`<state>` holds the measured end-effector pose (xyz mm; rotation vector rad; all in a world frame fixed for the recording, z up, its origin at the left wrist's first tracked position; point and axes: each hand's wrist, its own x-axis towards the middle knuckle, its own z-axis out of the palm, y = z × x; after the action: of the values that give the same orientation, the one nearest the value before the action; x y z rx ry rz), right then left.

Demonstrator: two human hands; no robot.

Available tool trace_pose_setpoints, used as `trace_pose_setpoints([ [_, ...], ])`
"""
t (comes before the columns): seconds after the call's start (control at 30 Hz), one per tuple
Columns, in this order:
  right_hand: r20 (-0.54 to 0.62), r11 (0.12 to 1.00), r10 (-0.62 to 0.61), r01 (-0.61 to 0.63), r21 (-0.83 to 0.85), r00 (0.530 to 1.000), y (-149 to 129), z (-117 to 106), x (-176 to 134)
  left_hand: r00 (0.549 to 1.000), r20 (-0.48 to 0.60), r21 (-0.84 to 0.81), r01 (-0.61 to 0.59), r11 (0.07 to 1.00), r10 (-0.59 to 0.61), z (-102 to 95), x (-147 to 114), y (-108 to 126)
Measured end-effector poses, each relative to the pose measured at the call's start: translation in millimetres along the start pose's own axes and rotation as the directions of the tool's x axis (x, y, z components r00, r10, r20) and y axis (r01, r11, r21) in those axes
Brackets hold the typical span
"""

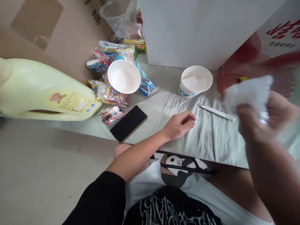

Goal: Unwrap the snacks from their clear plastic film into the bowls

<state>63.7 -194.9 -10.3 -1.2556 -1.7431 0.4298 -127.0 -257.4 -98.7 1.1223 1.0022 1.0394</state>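
My right hand (260,120) is raised over the right side of the cloth, blurred by motion. It is closed on a small white packet (249,93), pinched with the thumb in front; no label on it can be read. My left hand (179,126) rests on the grey-green cloth, loosely curled with a gap between thumb and fingers, and nothing in it. Between the hands lies a slim white utility knife (217,112). Just beyond stands a white paper cup (195,82) with blue print, something pale inside. A second paper cup (124,77) sits among snack packets.
A black phone (128,123) lies left of my left hand. Several wrapped snacks (114,95) and a clear plastic tub (120,18) fill the back left. A pale yellow jug (47,90) lies at left, a white box (182,34) stands behind, and a red basket (236,75) is at right.
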Motion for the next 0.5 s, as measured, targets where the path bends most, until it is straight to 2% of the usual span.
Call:
trace_pose_setpoints([
  [0.03,0.041,0.994,-0.09,0.092,-0.062,0.995,-4,13,13,1.0,0.017,0.008,-0.001,1.0,0.001,-0.1,1,0],
  [0.07,0.107,0.978,-0.121,0.137,-0.159,0.987,-7,25,26,1.0,0.03,0.016,-0.009,1.0,0.008,-0.1,2,1],
  [0.13,0.258,0.908,-0.106,0.199,-0.368,0.96,-13,49,51,0.999,0.043,0.021,-0.035,0.999,0.034,-0.2,3,2],
  [0.23,0.436,0.724,0.077,0.25,-0.642,0.897,-21,80,79,0.997,0.04,0.011,-0.061,0.998,0.061,-1.6,-1,7],
  [0.33,0.563,0.577,0.343,0.305,-0.758,0.752,-21,111,97,0.997,0.055,0.014,-0.051,0.999,0.05,-5.6,-7,13],
  [0.4,0.646,0.584,0.416,0.357,-0.729,0.64,-13,132,106,0.997,0.059,0.017,-0.046,0.999,0.045,-9.6,-10,17],
  [0.43,0.701,0.632,0.408,0.373,-0.679,0.585,-7,141,109,0.998,0.054,0.015,-0.044,0.999,0.043,-11.7,-12,19],
  [0.47,0.737,0.708,0.357,0.348,-0.614,0.573,-1,148,112,0.998,0.049,0.012,-0.039,0.999,0.039,-13.7,-13,20],
  [0.5,0.743,0.795,0.282,0.286,-0.535,0.606,4,154,116,0.998,0.047,0.007,-0.033,0.999,0.033,-15.6,-14,21],
])
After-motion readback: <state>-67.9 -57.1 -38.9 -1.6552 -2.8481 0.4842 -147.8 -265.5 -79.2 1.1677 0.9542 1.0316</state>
